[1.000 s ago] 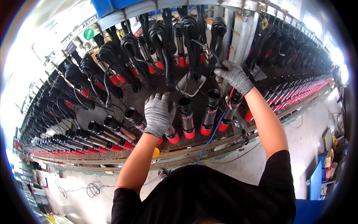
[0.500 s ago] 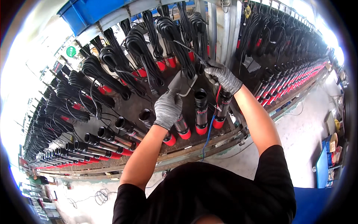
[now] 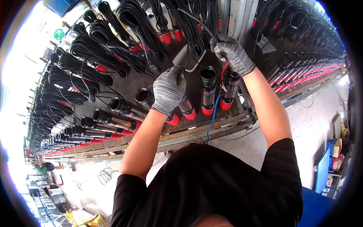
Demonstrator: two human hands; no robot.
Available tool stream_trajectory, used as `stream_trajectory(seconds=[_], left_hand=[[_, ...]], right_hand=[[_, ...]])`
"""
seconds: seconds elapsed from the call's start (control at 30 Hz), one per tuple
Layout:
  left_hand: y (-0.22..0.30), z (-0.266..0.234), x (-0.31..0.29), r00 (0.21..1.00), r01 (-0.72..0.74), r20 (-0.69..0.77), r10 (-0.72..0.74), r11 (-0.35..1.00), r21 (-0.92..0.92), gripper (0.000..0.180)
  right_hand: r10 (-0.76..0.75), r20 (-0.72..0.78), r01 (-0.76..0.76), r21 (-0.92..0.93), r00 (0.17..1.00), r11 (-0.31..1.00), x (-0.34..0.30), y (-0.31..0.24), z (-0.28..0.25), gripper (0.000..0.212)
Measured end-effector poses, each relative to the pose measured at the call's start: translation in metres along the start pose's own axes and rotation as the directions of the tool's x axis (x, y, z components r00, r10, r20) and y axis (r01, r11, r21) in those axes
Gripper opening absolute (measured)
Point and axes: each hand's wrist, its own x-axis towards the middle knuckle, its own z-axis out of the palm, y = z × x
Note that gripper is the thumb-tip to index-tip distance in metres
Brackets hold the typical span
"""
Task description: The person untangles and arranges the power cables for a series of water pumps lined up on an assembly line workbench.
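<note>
My right hand (image 3: 234,56), in a grey knit glove, is closed around the end of a black cable (image 3: 197,19) that comes in from the upper left. A thin red wire (image 3: 224,70) hangs below that hand, beside a black cylinder with a red base (image 3: 228,92). My left hand (image 3: 169,90), gloved alike, has its fingers curled above another red-based cylinder (image 3: 187,107); what they hold is hidden. Just beyond its fingertips lies a flat grey piece (image 3: 181,58) with a pale bent edge. Between the hands stands an open-topped black cylinder (image 3: 208,89).
Coiled black cables (image 3: 138,19) hang in rows along the back. Several open-topped cylinders (image 3: 113,119) line the bench's front edge to the left, more (image 3: 298,70) to the right. A blue cord (image 3: 213,117) drops over the edge. A metal post (image 3: 242,20) rises behind my right hand.
The view has shifted, so the bench and both hands sit higher in the picture. Against the cylinders, the hands have hardly moved, and the right one still grips the cable.
</note>
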Motion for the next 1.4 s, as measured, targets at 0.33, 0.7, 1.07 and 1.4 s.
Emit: stream_trajectory(seconds=[0.33,0.7,1.07,1.4], left_hand=[[0.028,-0.036,-0.062,0.964,-0.077,0.229,0.133,0.968,-0.238,0.01],[0.043,-0.028,-0.109,0.959,-0.161,0.207,0.193,0.973,-0.163,0.014],[0.013,-0.036,-0.063,0.935,-0.197,0.247,0.256,0.951,-0.237,0.007],[0.016,-0.037,-0.076,0.937,-0.215,0.223,0.27,0.947,-0.239,0.006]], right_hand=[[0.08,-0.014,-0.082,-0.192,0.997,0.978,-0.014,-0.015,-0.012,0.032],[0.012,0.13,-0.017,0.035,0.991,0.999,-0.013,-0.003,-0.018,0.036],[-0.035,0.097,0.044,-0.092,0.995,0.995,-0.007,0.0,-0.02,0.03],[0.027,0.038,-0.024,-0.06,0.999,0.998,-0.011,-0.009,-0.016,0.03]])
